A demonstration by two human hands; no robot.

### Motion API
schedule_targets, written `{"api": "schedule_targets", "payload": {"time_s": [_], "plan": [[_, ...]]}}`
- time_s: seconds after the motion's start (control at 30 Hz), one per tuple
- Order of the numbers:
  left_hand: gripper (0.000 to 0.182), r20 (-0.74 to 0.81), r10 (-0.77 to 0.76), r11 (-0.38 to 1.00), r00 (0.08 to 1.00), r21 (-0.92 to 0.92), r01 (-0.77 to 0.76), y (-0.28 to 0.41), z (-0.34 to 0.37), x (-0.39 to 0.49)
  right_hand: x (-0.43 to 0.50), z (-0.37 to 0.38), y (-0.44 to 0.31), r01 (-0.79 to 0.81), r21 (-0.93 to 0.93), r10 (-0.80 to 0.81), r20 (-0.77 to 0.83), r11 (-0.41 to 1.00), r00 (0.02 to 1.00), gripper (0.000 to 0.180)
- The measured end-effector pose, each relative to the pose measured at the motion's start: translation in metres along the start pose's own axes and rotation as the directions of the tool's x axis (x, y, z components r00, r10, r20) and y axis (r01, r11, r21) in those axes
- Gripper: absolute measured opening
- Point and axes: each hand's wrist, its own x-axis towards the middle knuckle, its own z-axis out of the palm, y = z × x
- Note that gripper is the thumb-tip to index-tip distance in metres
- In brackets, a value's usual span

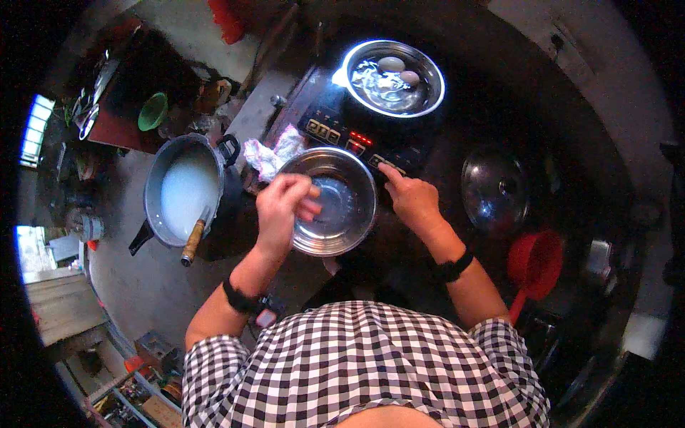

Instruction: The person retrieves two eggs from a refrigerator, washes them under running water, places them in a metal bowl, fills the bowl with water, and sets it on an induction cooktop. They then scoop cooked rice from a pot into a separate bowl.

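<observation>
My right hand (415, 202) reaches to the control panel of a black induction cooker (342, 123), its extended index finger at a button near the front edge. Nothing shows in it. Red lights glow on the panel. On the cooker stands a steel pot (441, 93) of clear liquid, with two eggs (391, 65) in it. My left hand (283, 200), blurred and with curled fingers, is over the left side of a shiny steel bowl (342, 243). Whether it holds anything cannot be made out. A crumpled cloth (267, 158) lies beside the bowl.
At left stands a deep pot (152, 187) of whitish liquid, with a wooden-handled utensil (196, 235) across its rim. To the right are a glass lid (492, 187) and a red ladle-shaped dipper (535, 265). A green bowl (153, 112) sits farther off on a reddish surface.
</observation>
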Motion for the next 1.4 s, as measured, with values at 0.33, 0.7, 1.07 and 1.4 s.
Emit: {"api": "schedule_targets", "payload": {"time_s": [0.33, 0.7, 1.07, 1.4], "plan": [[0.034, -0.1, -0.479, 0.878, 0.872, -0.066, 0.474, -0.066, -0.118, -0.101, 0.061, 0.012, -0.024, 0.101, -0.224, -0.066, 0.162, 0.969, 0.985, 0.043], [0.034, -0.178, -0.541, 0.837, 0.822, -0.016, 0.547, -0.094, -0.08, -0.113, 0.06, -0.008, 0.001, 0.051, -0.123, -0.037, 0.116, 0.991, 0.993, 0.035], [0.03, -0.215, -0.433, 0.897, 0.875, -0.015, 0.441, -0.101, -0.052, -0.109, -0.024, -0.014, 0.047, -0.016, -0.155, 0.046, 0.186, 0.988, 0.981, 0.052], [0.027, -0.308, -0.387, 0.869, 0.869, -0.438, 0.232, -0.088, -0.03, -0.096, -0.014, -0.017, 0.046, 0.039, -0.144, 0.008, 0.308, 0.989, 0.951, 0.062]]}}
